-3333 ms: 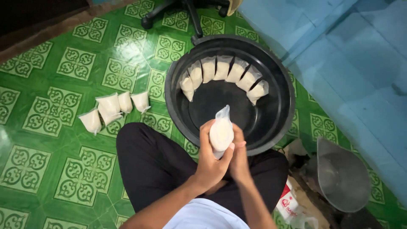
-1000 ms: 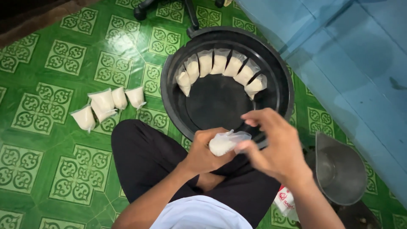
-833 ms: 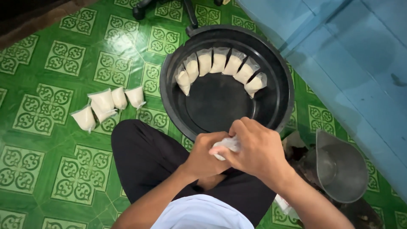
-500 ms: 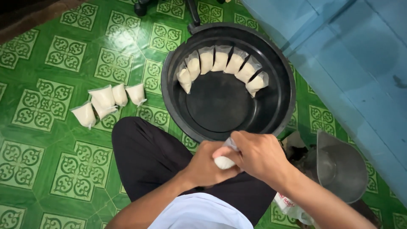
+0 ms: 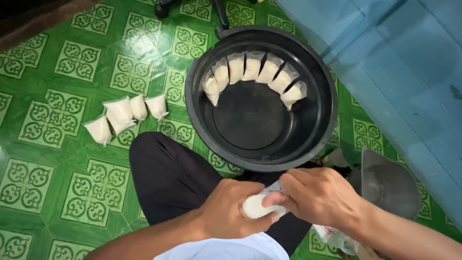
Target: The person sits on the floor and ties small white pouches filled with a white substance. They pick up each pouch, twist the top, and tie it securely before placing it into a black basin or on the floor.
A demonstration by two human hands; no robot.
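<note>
I hold a small clear plastic bag of white liquid (image 5: pixel 255 207) over my lap, just in front of a black round tub (image 5: pixel 322 125). My left hand (image 5: pixel 228 212) cups the bag from below and my right hand (image 5: pixel 315 197) pinches its neck at the top. Inside the tub several filled white bags (image 5: pixel 252 72) lean in an arc against the far wall. My black-trousered knee (image 5: pixel 168 173) lies to the left of the tub.
Several more filled white bags (image 5: pixel 122 113) lie on the green patterned tile floor at left. A metal pot or scoop (image 5: pixel 390 185) sits at right beside a blue surface (image 5: pixel 399 67). A printed plastic bag (image 5: pixel 332 236) lies under my right forearm. Chair legs (image 5: pixel 219 14) stand behind the tub.
My hands have come down from in front of the tub toward my lap, and my right hand has closed over the bag's top and keeps working at its neck.
</note>
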